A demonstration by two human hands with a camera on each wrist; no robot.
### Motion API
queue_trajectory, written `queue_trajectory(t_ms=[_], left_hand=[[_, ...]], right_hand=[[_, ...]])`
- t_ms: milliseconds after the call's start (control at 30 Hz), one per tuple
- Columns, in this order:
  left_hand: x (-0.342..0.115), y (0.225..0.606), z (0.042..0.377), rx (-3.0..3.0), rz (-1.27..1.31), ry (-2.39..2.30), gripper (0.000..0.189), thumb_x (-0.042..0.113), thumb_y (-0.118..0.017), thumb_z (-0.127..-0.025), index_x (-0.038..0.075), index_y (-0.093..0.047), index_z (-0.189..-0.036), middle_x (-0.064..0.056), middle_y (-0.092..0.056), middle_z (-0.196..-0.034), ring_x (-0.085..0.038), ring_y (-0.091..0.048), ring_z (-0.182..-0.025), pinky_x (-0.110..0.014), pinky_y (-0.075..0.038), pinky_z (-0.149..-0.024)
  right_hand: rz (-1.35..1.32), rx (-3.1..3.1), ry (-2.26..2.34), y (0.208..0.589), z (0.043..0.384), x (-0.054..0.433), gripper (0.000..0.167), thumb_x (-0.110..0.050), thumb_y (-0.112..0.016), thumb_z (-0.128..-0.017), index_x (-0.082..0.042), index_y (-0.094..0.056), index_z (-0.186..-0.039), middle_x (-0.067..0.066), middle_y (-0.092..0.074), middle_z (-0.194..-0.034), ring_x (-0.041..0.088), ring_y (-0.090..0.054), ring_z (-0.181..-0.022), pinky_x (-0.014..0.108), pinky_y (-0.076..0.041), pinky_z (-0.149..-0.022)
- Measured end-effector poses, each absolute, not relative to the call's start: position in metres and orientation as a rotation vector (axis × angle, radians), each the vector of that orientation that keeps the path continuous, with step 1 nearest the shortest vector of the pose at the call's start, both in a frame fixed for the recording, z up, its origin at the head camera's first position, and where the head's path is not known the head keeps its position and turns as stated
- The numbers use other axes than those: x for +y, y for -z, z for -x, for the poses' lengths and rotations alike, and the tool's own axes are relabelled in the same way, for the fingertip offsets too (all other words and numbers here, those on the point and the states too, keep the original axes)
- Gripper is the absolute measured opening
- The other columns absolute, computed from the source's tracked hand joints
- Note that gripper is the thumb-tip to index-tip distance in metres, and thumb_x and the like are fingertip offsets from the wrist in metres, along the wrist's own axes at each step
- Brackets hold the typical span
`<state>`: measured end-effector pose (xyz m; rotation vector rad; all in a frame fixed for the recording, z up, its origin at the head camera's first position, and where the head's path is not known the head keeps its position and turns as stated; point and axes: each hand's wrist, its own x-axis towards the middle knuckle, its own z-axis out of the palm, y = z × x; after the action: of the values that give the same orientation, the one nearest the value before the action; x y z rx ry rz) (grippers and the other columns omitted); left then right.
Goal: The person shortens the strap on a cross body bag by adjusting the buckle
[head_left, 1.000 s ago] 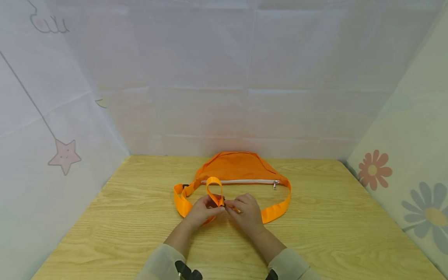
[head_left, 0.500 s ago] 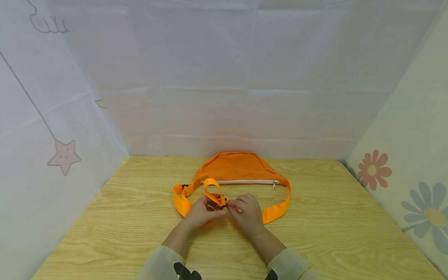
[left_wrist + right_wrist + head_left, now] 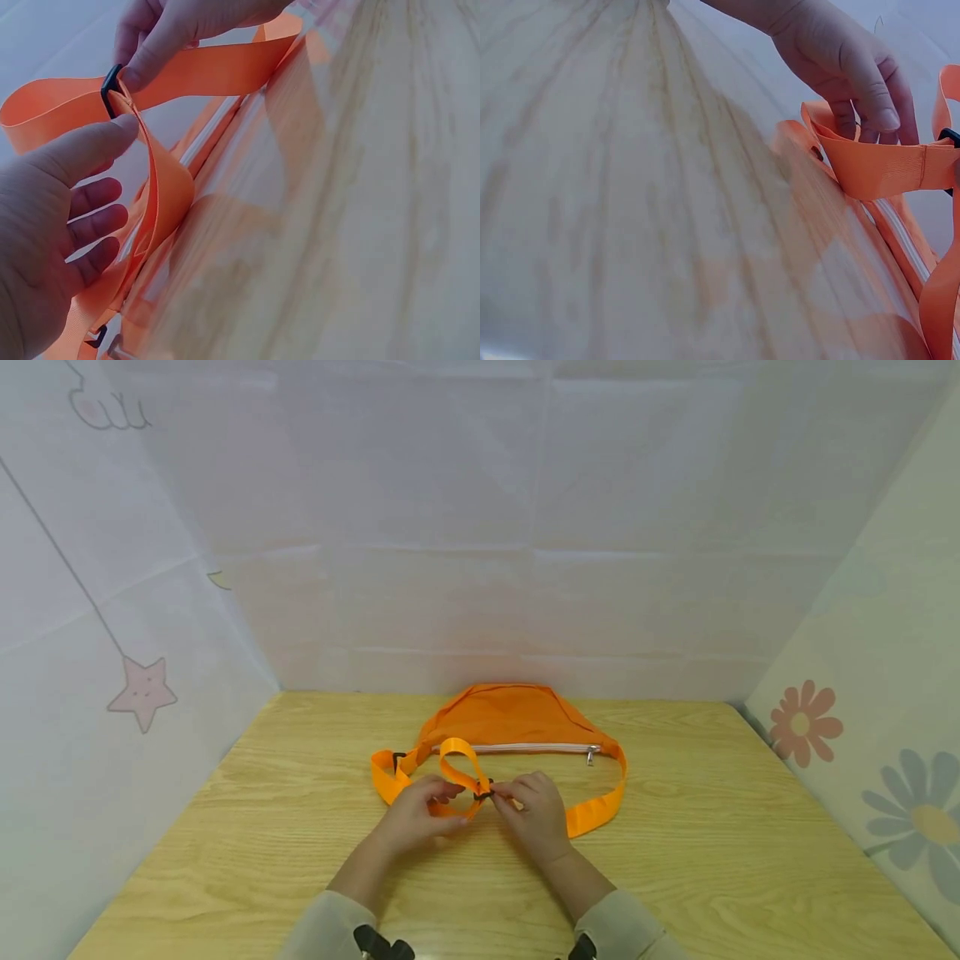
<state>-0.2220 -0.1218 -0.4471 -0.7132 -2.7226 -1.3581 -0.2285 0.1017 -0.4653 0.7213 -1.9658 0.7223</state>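
Observation:
An orange waist bag [image 3: 510, 720] lies on the table, its white zipper [image 3: 525, 748] facing me. In front of it, a black strap slider [image 3: 483, 791] is held up, with an orange strap loop [image 3: 456, 744] standing above it. My right hand [image 3: 536, 818] pinches the slider and strap between thumb and fingers. Loosely bent, my left hand [image 3: 412, 817] stays just left of the slider; in the left wrist view its thumb tip is right by the slider [image 3: 110, 90], and its fingers hold nothing. The right wrist view shows the strap [image 3: 885, 166] passing in front of the left fingertips.
A second black slider [image 3: 397, 762] sits on the strap at the left. The strap's right part [image 3: 596, 814] curves from the bag to beside the right hand. A wooden table [image 3: 225, 827] spreads around, with a pale sheet wall [image 3: 510, 568] behind it.
My left hand has come away from the slider, slightly to the left, with its thumb and fingers spreading apart. The right hand keeps its pinch; the slider now shows more fully.

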Motion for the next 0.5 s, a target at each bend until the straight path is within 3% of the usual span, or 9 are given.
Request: queue_trajectory(t_ms=[267,500], left_hand=[[-0.124,0.4432,0.2189,-2.755,0.822,1.111,0.038,0.025,-0.079,-0.082,0.006,-0.071,-0.114,-0.005,-0.065,-0.105,-0.019,-0.058,-0.093,-0.035,-0.051,-0.086],[-0.1259,0.4457,0.2199,-2.802,0.782,1.136,0.035,0.029,-0.078,-0.084,0.008,-0.073,-0.112,-0.002,-0.069,-0.109,-0.017,-0.062,-0.096,-0.036,-0.052,-0.089]], right_hand=[[-0.722,-1.961,-0.741,0.4643,0.2285,0.102,0.019,-0.008,-0.088,-0.065,-0.014,-0.079,-0.081,-0.004,-0.066,-0.068,0.011,-0.05,-0.063,0.018,-0.038,-0.061],[-0.724,-1.958,-0.749,0.464,0.2277,0.1019,0.019,-0.007,-0.087,-0.065,-0.014,-0.079,-0.081,-0.005,-0.065,-0.067,0.011,-0.051,-0.063,0.018,-0.038,-0.061]])
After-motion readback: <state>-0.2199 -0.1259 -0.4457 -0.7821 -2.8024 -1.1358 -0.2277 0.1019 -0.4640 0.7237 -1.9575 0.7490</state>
